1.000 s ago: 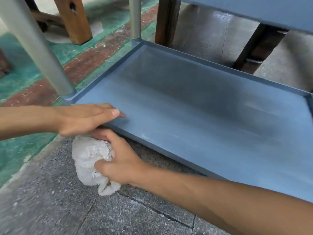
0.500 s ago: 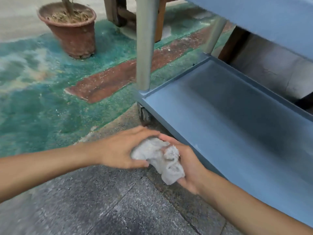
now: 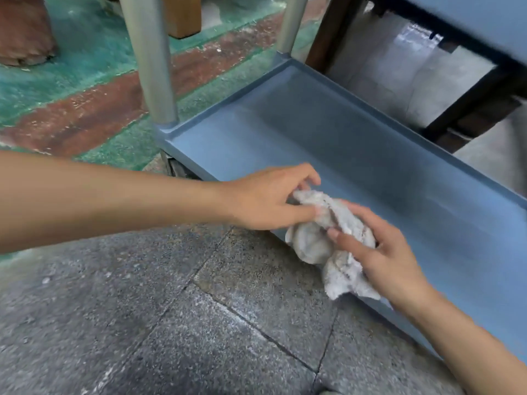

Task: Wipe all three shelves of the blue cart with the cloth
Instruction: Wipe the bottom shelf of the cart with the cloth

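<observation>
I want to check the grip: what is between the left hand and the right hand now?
In the head view, only the crumpled cloth lies between them: the left hand pinches its upper end, the right hand holds its lower part.

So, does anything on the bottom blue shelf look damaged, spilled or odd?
Nothing stands out. The bottom blue shelf is bare, with no spill or damage visible; both hands hold the crumpled white cloth at its front edge.

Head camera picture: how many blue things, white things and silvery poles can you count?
Blue: 2, the bottom shelf and the shelf above.
White: 1, the cloth, gripped by left hand and right hand.
Silvery poles: 2, near pole, far pole.
Total: 5.
</observation>
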